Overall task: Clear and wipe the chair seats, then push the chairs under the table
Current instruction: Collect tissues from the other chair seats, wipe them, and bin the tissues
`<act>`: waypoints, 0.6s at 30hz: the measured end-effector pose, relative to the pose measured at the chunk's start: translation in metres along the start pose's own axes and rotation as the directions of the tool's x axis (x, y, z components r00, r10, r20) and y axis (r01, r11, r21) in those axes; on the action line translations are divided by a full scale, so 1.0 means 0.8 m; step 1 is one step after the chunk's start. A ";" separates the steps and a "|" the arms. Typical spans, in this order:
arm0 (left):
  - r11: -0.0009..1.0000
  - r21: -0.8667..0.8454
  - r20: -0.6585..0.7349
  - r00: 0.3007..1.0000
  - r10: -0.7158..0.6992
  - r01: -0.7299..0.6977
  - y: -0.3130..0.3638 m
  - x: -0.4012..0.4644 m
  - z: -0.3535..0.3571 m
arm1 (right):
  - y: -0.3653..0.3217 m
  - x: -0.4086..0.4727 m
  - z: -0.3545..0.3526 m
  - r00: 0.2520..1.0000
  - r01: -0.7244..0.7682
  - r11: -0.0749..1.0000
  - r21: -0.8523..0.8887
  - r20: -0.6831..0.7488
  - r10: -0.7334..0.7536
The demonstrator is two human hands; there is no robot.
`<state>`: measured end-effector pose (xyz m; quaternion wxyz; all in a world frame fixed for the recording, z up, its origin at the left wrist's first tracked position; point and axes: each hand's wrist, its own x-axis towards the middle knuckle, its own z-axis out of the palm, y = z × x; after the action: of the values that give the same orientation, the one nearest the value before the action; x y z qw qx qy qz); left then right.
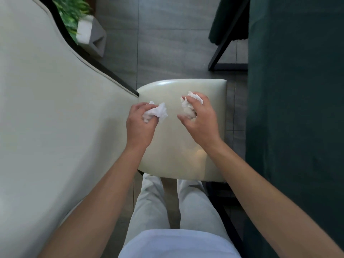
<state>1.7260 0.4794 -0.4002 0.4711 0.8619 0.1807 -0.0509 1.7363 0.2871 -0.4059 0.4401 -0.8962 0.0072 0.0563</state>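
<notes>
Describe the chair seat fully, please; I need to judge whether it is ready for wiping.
The seat is a cream, glossy cushion that looks like leather or vinyl, with rounded corners and light reflections. It sits level beside the curved backrest and near the dark green cloth. No loose item shows on its visible surface. Above it, the left hand and right hand each hold a crumpled white tissue; whether they touch the seat is unclear.

The seat (178, 146) lies open between the backrest (55, 108) and, seemingly, the table (297, 108).
</notes>
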 end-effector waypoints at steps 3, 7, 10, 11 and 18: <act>0.999 0.002 0.008 0.999 0.046 -0.046 0.025 -0.010 -0.017 | -0.023 -0.007 -0.023 0.998 0.055 0.998 -0.032 -0.033 -0.056; 0.985 0.034 -0.030 0.985 0.172 -0.171 0.062 -0.022 -0.049 | -0.056 -0.023 -0.053 0.973 0.198 0.974 -0.111 -0.095 -0.209; 0.949 0.084 -0.128 0.941 0.312 -0.303 0.093 -0.029 -0.079 | -0.085 -0.031 -0.074 0.947 0.271 0.951 -0.152 -0.133 -0.291; 0.928 0.107 -0.154 0.916 0.371 -0.358 0.103 -0.033 -0.089 | -0.095 -0.034 -0.080 0.939 0.285 0.945 -0.163 -0.152 -0.310; 0.776 0.195 -0.213 0.747 0.630 -0.599 0.149 -0.076 -0.142 | -0.162 -0.073 -0.118 0.857 0.376 0.878 -0.297 -0.249 -0.451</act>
<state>1.7027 0.4989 -0.2272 0.3826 0.8973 -0.0551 0.2130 1.6955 0.2894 -0.2403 0.3245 -0.9199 -0.1245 -0.1815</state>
